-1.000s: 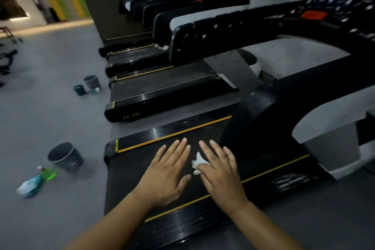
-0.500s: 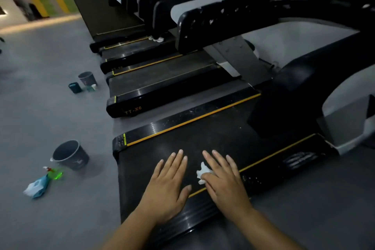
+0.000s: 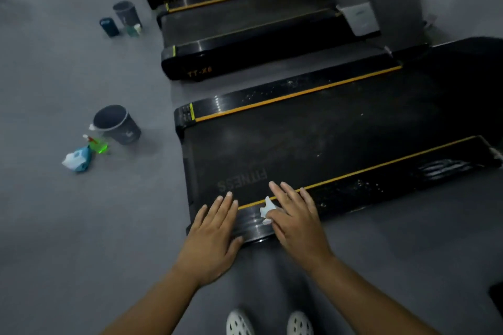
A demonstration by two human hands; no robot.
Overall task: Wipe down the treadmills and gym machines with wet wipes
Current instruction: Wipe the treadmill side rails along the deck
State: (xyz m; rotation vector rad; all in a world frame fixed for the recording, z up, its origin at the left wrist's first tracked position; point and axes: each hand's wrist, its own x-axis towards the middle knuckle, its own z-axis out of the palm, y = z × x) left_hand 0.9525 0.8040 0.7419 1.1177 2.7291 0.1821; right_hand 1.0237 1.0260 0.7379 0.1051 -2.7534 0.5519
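Note:
A black treadmill deck (image 3: 313, 139) with yellow stripes lies in front of me, its rear end nearest. My right hand (image 3: 296, 220) presses a white wet wipe (image 3: 266, 211) flat onto the near side rail at the rear corner; only a crumpled bit of the wipe shows by my thumb. My left hand (image 3: 215, 236) rests flat beside it on the rear edge of the deck, fingers spread and holding nothing. The deck's rails show white specks.
A grey bucket (image 3: 118, 124), a green spray bottle (image 3: 96, 144) and a blue wipes pack (image 3: 77, 158) sit on the grey floor at left. A second bucket (image 3: 126, 12) and small containers stand farther back. More treadmills (image 3: 258, 32) lie beyond. My white shoes (image 3: 239, 322) are below.
Both hands have slid back along the belt toward me, from mid-deck to the rear corner and side rail. My view has tilted down, so the consoles and the far person are out of sight.

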